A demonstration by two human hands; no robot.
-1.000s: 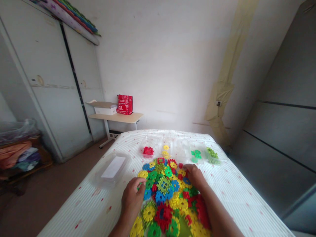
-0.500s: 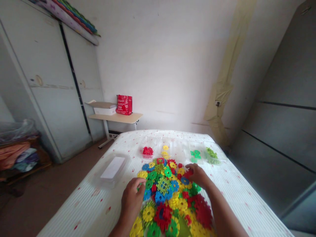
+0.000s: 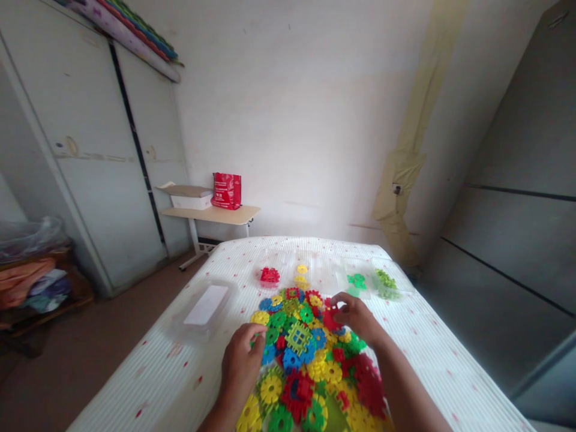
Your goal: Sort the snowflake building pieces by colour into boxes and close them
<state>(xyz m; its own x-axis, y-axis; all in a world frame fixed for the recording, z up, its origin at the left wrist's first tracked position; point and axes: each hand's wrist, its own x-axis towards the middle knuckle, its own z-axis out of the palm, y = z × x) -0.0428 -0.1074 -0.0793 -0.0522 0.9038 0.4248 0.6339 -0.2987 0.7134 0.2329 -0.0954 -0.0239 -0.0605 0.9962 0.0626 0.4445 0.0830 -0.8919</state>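
Observation:
A heap of plastic interlocking building pieces [image 3: 317, 369] in red, yellow, blue and green covers the middle of the table. At its far right side, my right hand [image 3: 355, 318] grips a red square building piece [image 3: 332, 316] between thumb and fingers, just over the heap. My left hand [image 3: 243, 354] rests at the heap's left edge, fingers curled toward the thumb; a bit of green shows there, but what it holds, if anything, is hidden. A lime square piece [image 3: 297, 338] lies on top between the hands.
Behind the heap stand clear boxes with red pieces [image 3: 270, 276], yellow discs [image 3: 301, 270], green discs [image 3: 356, 281] and lime pieces [image 3: 386, 281]. A clear plastic box with a white label [image 3: 206, 306] lies left. A side table [image 3: 243, 214] holds a red bag [image 3: 227, 191].
My right hand has moved slightly left, and the red piece has come with it, tilting up into clearer view. My left hand has stayed in place.

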